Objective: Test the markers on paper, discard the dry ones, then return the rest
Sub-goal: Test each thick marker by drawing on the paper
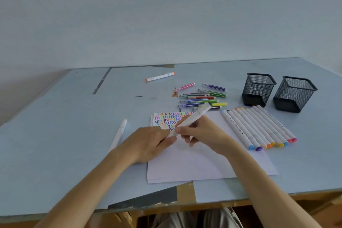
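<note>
Mid-test, well along. Right hand [201, 135] pinching a white marker [192, 119] at centre frame, tip down near the scribbles [169, 118] on the paper [203, 163]; left hand [151, 142] gripping the marker's lower end, probably cap on or off, hidden by fingers. Scribble block fills the sheet's upper left, so many pens judged tested. Row of white markers [259, 127] lined up right of the sheet, pile of thin striped pens [203, 98] above it. Orange marker [160, 76] well apart at upper centre and a white pen [119, 134] left of the sheet, possibly rejects, can't confirm. Both mesh pots [259, 89] at right look empty: nothing returned yet.
</note>
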